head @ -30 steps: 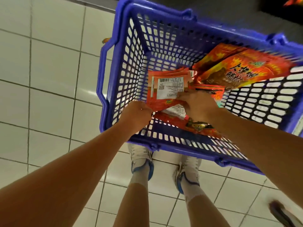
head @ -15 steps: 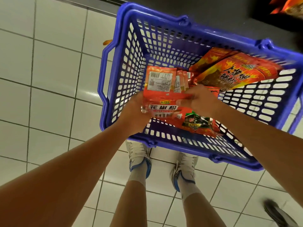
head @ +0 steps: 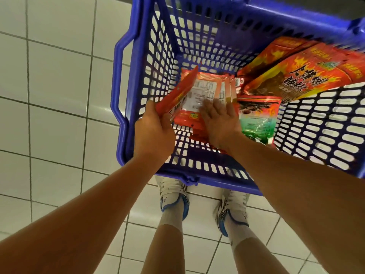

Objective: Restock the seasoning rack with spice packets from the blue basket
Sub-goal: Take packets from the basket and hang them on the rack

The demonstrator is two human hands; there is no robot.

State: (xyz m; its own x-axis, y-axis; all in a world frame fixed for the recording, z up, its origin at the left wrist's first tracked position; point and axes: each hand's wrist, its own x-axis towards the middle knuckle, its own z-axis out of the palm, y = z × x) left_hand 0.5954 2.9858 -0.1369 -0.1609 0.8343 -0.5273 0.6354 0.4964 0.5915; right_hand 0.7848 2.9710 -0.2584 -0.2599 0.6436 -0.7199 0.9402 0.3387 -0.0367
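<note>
While the left hand (head: 153, 131) grips one packet (head: 177, 93) tilted, the basket (head: 126, 123) holds others. Right hand (head: 219, 123) lies flat, fingers spread, on a stack (head: 205, 89).

The blue basket (head: 199, 32) is pierced all over with a grid of slots. The spice packets (head: 203, 91) at its left wall are red-orange with white label panels, the large packets (head: 308, 76) at the right wall bear yellow flames and dark characters, and one packet (head: 256, 119) is red above green. The floor (head: 55, 80) is tiled white with grey grout, and white shoes (head: 173, 196) are trimmed in blue.
</note>
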